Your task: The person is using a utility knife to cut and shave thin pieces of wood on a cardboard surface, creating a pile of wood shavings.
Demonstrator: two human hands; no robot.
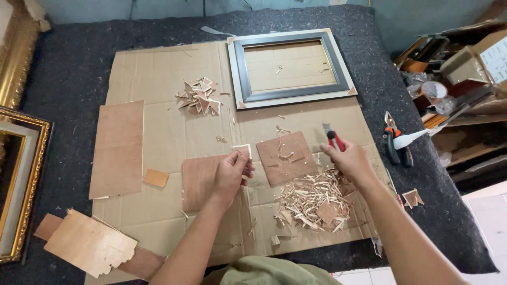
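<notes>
My left hand (231, 172) pinches a small thin piece of wood (243, 149) between thumb and fingers, just above a brown plywood sheet (199, 179). My right hand (349, 159) grips a red utility knife (332, 138) with its blade pointing up and away. Between the hands lies a square plywood piece (285, 157) with a few shavings on it. A heap of wood shavings and offcuts (316, 199) sits under my right wrist. All of this rests on a flattened cardboard sheet (169, 132).
A grey and silver picture frame (289, 95) lies at the back, with a pile of small triangular wood chips (199, 96) to its left. Plywood boards (117, 148) lie at left, a broken one (90, 244) in front. Pliers (395, 142) lie at right beside cluttered shelves (459, 79). Gilded frames (18, 179) lean at left.
</notes>
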